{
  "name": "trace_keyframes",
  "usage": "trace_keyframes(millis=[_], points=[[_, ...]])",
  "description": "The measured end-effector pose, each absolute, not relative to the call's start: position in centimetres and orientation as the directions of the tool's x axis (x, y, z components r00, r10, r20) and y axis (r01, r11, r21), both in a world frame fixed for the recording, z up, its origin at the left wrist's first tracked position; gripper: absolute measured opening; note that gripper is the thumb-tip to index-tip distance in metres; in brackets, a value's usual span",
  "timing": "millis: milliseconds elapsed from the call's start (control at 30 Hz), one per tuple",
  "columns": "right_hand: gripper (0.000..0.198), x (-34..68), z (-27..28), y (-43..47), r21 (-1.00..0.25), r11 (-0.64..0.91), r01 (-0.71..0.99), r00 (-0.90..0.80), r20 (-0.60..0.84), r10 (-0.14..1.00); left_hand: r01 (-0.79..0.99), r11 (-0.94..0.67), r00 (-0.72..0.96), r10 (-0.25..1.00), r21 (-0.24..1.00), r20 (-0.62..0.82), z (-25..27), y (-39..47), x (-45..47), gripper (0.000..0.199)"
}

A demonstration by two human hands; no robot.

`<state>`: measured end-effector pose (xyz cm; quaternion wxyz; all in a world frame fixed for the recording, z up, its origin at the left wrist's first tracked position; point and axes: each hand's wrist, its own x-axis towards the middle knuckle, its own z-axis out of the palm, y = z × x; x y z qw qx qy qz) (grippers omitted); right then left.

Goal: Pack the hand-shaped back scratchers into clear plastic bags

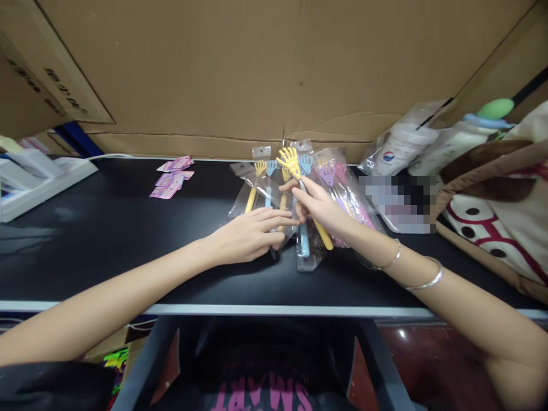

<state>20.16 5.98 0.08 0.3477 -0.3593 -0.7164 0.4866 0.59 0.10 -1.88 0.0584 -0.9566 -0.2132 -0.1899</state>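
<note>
Yellow back scratcher [290,162] slants in the right hand [314,201] above the packets

The yellow back scratcher lies aslant over the middle of the table [107,245], its claw-shaped head pointing away from the person and to the left, its handle end toward the table's near edge and to the right. Its long axis is a diagonal, crossing a spread of clear packets [311,264]. Beneath it, a blue back scratcher [304,244] points more nearly straight away from the person; the purple back scratcher [327,173] to the right also has its head at the far end.

The table is black with a pale front edge. A cardboard wall [214,68] rises behind it. Pink-and-purple cards [171,181] lie in a small scatter left of the packets; on the right, a cup [402,149] with a Pepsi logo stands in a plastic bag near a cloth bag [514,194].

The right forearm, wearing a silver bangle [437,276], comes in from the lower right — thumb and fingers closed round the scratcher below its head. The left hand [250,234] reaches in from the left, back upward, fingers stretched toward the right hand over the packets — whether it grips one, I cannot tell.
</note>
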Motion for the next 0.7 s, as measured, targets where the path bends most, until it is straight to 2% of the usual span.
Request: trace_keyframes(millis=[167,300,367,567,700], points=[[0.011,20.7,0.5,6.7,-0.966,0.185,0.179,-0.537,0.062,0.841,0.407,-0.912,0.829,0.393,0.053,0.398,-1.6,-0.1,0.8,0.020],[0.011,21.1,0.8,7.0,-0.966,0.156,0.205,-0.630,-0.008,0.777,0.357,-0.927,0.849,0.373,0.116,0.373,-1.3,-0.2,0.8,0.023],[0.011,21.2,0.7,7.0,-0.979,0.133,0.156,-0.643,0.002,0.766,0.347,-0.925,0.843,0.379,0.151,0.382,-1.2,-0.3,0.8,0.025],[0.009,21.2,0.7,7.3,-0.999,0.004,-0.040,-0.511,0.024,0.859,0.385,-0.879,0.791,0.471,0.280,0.390,-1.0,-0.4,0.2,0.024],[0.013,21.3,1.2,7.5,-0.996,-0.011,-0.086,-0.544,0.037,0.838,0.407,-0.843,0.749,0.528,0.351,0.399,-0.8,0.0,-0.5,0.024]])
